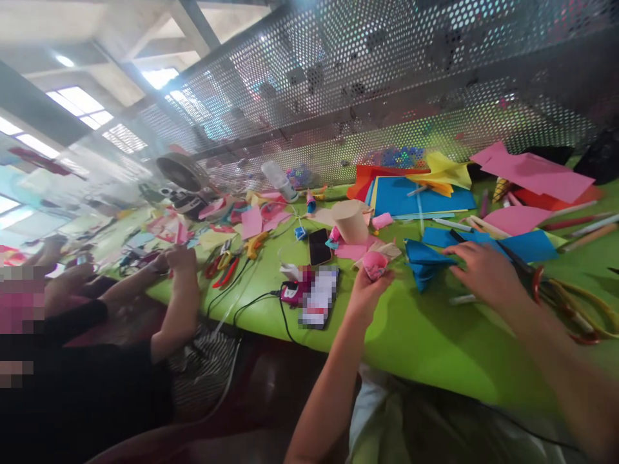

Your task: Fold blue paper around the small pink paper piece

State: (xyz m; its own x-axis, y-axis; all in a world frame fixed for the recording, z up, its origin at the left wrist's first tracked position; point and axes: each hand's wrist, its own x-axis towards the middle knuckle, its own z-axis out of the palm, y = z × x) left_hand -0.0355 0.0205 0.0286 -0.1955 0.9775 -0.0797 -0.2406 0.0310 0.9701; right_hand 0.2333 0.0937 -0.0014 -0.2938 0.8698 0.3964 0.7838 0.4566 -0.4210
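My left hand [367, 290] is closed around a small pink rounded piece [375, 264], apparently foam or felt, just above the green table. At the right, my right hand [486, 274] has its fingertips pinched at the edge of a blue folded sheet [425, 263], which stands up in a cone-like shape. Behind my left hand is a beige cup-like roll [349, 222], with pink and beige scraps around its foot. Two pairs of scissors, one with yellow handles [587, 306], lie beside my right wrist.
Blue sheets [399, 195] and pink sheets [536, 171] lie at the back before a perforated metal screen [309, 116]. Two phones, one black [320, 246], lie left of my hands near a glue gun [254, 246] and pliers [226, 270]. A co-worker's hands [181, 258] are at the left.
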